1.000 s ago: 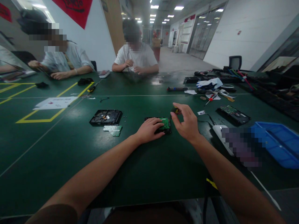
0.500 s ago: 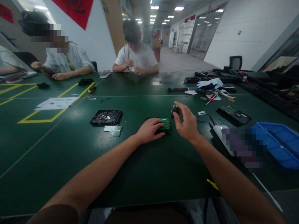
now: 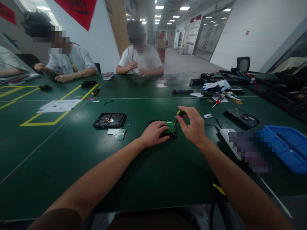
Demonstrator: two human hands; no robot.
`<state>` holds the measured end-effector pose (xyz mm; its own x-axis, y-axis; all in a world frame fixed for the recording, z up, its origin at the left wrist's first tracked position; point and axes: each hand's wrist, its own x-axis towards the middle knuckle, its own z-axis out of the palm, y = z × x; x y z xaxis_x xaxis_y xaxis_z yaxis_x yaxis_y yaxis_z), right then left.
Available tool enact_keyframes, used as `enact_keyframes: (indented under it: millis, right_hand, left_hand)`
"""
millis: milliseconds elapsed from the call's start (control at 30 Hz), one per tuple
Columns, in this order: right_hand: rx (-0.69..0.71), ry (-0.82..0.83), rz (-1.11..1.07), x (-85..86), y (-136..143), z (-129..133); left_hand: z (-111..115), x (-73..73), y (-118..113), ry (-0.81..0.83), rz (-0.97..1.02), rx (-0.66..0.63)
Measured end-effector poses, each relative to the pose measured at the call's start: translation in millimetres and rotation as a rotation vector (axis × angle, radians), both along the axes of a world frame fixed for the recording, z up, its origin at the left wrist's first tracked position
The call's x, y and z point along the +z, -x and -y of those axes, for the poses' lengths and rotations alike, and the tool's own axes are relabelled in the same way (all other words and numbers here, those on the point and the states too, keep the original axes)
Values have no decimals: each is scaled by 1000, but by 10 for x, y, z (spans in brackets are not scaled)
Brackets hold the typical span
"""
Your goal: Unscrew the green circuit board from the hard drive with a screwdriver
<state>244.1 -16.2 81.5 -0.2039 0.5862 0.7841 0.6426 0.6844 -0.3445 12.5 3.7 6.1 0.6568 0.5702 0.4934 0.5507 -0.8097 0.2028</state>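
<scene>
- The left hand (image 3: 153,133) lay spread, thumb apart from the fingers, over the black rectangular hard drive with a green circuit board (image 3: 171,126), hiding its left part; the drive sat on the dark green tabletop (image 3: 144,179), between the forearms.
- The right hand (image 3: 193,126) pinched a black-and-yellow screwdriver handle (image 3: 181,113) above the drive's right end; the tip was too small to tell.
- Left of the drive were a black rectangular drive casing (image 3: 110,120), a pale green irregular circuit board (image 3: 117,134) just in front of it and tiny dark specks (image 3: 129,122) beside it.
- Rightward, a white-edged flat device (image 3: 229,140), partly pixelated, stood between the right forearm and a blue plastic tray (image 3: 291,150).
- Another black drive (image 3: 241,118) lay behind them.
</scene>
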Motion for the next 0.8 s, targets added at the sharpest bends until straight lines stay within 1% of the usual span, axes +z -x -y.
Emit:
enact_keyframes:
  millis: [267,467,667,800]
  right_hand:
    - [31,-17,26,-3,11,-10]
    - [-24,-19,15,-4,12,-4]
    - [-32,-39,-22,19,32,16]
    - [1,-19,1,6,22,9]
  left_hand:
    - [-10,-18,6,-18,3,-3]
    - [-6,-2,-1,-12,-1,-8]
    - [0,4,-1,-12,5,-4]
    - [2,0,-2,-6,6,-1]
